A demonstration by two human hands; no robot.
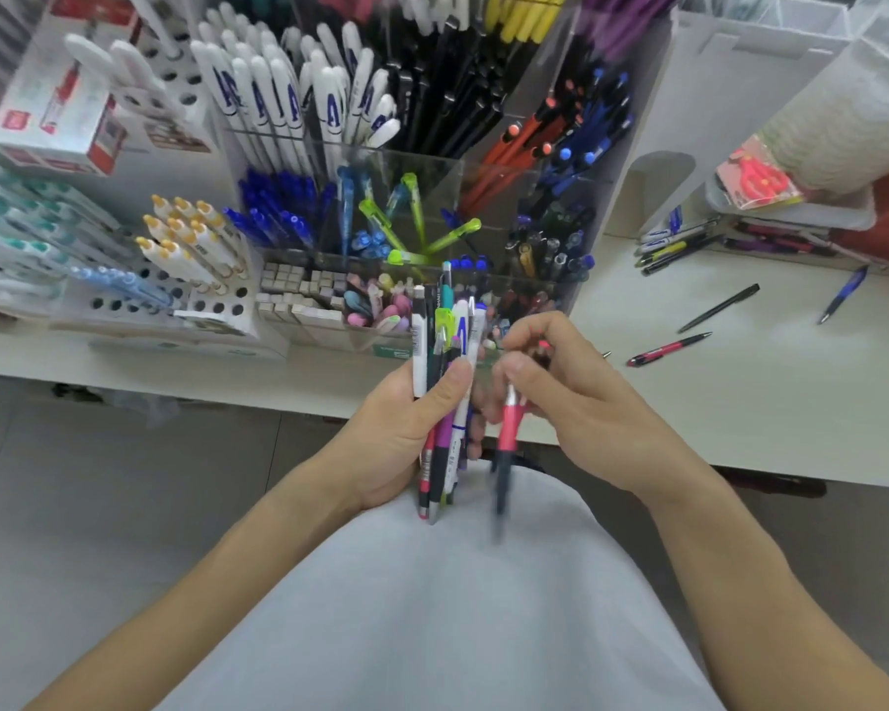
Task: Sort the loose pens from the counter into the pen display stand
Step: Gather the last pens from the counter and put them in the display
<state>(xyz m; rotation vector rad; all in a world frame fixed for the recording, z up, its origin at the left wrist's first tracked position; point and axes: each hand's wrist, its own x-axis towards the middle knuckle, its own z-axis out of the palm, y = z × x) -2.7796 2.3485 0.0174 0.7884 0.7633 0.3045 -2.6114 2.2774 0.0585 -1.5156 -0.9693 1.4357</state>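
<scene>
My left hand [406, 433] grips a bundle of several mixed pens [445, 346], held upright just in front of the counter edge. My right hand [560, 397] pinches a pink and dark pen [509, 428] beside the bundle, its tip pointing down and blurred. Behind both hands stands the clear acrylic pen display stand [452, 161], its compartments packed with white, black, blue, green and orange pens. Loose pens lie on the white counter [740, 392] to the right: a red and black pen [668, 348], a black pen [719, 307] and a blue pen [842, 295].
A pile of several pens [683, 243] lies at the counter's back right beside a white divider [653, 192]. White peg-hole racks with yellow-capped pens [191, 243] and boxed stock [62, 94] fill the left side. A tray with pink packaging [755, 177] sits far right.
</scene>
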